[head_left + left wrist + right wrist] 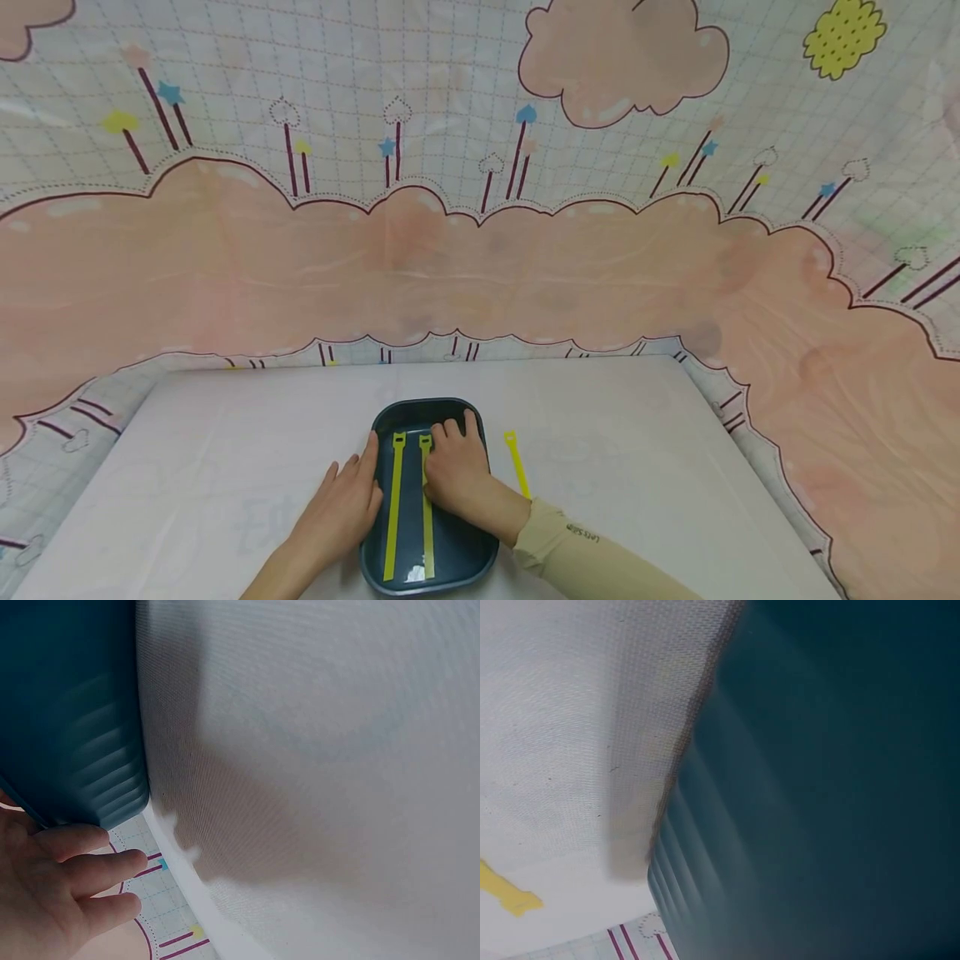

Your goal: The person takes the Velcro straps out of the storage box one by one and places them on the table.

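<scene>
A deep dark teal tray (408,550) stands on the white table. Inside lie two long yellow strips with slotted heads, side by side: the left strip (393,508) and the right strip (428,542). My left hand (341,504) rests against the tray's left rim, index finger straight along it. In the left wrist view its spread fingers (101,866) show beside the tray's outer wall (82,735). My right hand (457,471) reaches into the tray over the right strip, partly covering it. Its lower fingertips are hidden, so I cannot tell whether they pinch the strip.
A third yellow strip (516,458) lies on the table just right of the tray, partly behind my right wrist; its head end (514,896) also shows in the right wrist view. A patterned cloth (480,275) hangs beyond the table's far edge.
</scene>
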{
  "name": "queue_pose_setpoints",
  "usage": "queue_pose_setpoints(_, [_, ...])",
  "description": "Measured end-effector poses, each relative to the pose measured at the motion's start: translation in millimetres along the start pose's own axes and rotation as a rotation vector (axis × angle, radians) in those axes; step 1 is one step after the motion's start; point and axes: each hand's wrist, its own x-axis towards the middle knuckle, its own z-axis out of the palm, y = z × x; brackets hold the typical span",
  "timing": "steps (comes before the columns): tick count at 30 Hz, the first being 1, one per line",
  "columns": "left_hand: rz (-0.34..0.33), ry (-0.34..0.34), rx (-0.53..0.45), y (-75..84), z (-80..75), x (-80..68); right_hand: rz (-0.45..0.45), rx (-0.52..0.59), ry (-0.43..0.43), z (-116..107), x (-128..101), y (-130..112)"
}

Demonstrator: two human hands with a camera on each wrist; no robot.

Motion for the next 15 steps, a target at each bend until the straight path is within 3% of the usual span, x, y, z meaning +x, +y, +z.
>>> queue_pose_setpoints(15, [-0.007,0.01,0.009,2.8,1.4,-4.2,-0.002,-0.04,-0.049,-2.2,-4.6,-3.6])
